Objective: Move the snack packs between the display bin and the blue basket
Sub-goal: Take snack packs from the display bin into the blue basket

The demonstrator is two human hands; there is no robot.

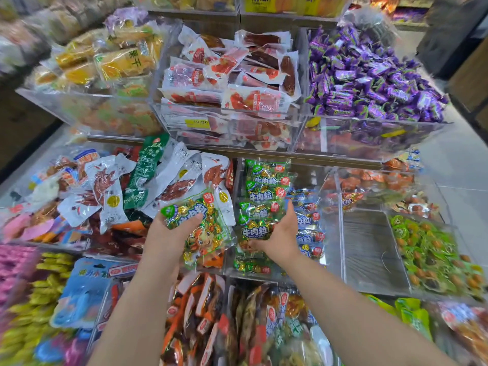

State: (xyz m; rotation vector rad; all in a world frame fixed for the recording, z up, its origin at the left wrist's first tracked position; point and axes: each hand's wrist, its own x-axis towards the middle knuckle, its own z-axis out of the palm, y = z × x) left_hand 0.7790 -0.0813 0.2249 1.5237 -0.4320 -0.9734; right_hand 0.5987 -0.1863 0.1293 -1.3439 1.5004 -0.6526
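My left hand [169,233] grips a green snack pack [203,233] full of gold-wrapped pieces, held up in front of the clear display bin [335,233]. My right hand [280,233] holds a stack of the same green snack packs [260,207] over that bin. More green and blue packs [309,223] lie in the bin behind my right hand. No blue basket shows in this view.
Clear acrylic bins crowd the shelf: red sausage packs [232,75] above, purple candies [369,80] upper right, white meat packs [169,178] to the left. An empty grey compartment [369,249] sits to the right, green sweets [433,257] beyond it. Mixed packs [211,320] lie below my arms.
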